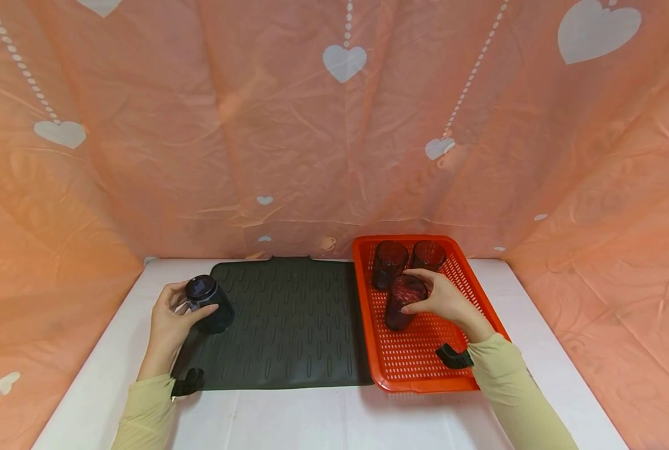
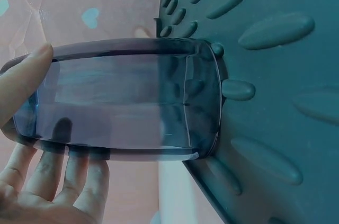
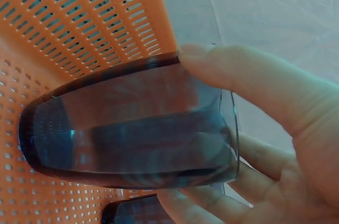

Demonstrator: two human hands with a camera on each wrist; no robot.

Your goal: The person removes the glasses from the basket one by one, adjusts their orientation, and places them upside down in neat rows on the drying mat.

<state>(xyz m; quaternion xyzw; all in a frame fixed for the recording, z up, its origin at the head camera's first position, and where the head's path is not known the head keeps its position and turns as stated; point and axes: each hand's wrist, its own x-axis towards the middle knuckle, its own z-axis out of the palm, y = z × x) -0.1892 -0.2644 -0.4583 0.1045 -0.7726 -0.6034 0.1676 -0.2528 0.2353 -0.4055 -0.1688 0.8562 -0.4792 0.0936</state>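
My left hand [image 1: 168, 322] grips a dark tinted drinking glass [image 1: 213, 306] at the left of the black ribbed mat [image 1: 289, 325]. In the left wrist view this glass [image 2: 122, 99] is base up, its rim right at the mat, with thumb and fingers on opposite sides near the base. On the right, my right hand [image 1: 444, 300] holds a second dark glass [image 1: 399, 309] near its rim inside the orange basket [image 1: 376, 369]. The right wrist view has that glass [image 3: 132, 123] mouth up, its thick base against the perforated basket floor.
Two more dark glasses stand at the back of the basket, one at left [image 1: 389, 265] and one at right [image 1: 429, 253]. Mat and basket lie side by side on a white table [image 1: 289, 419]. A peach curtain with white hearts [image 1: 289, 150] encloses the back and sides.
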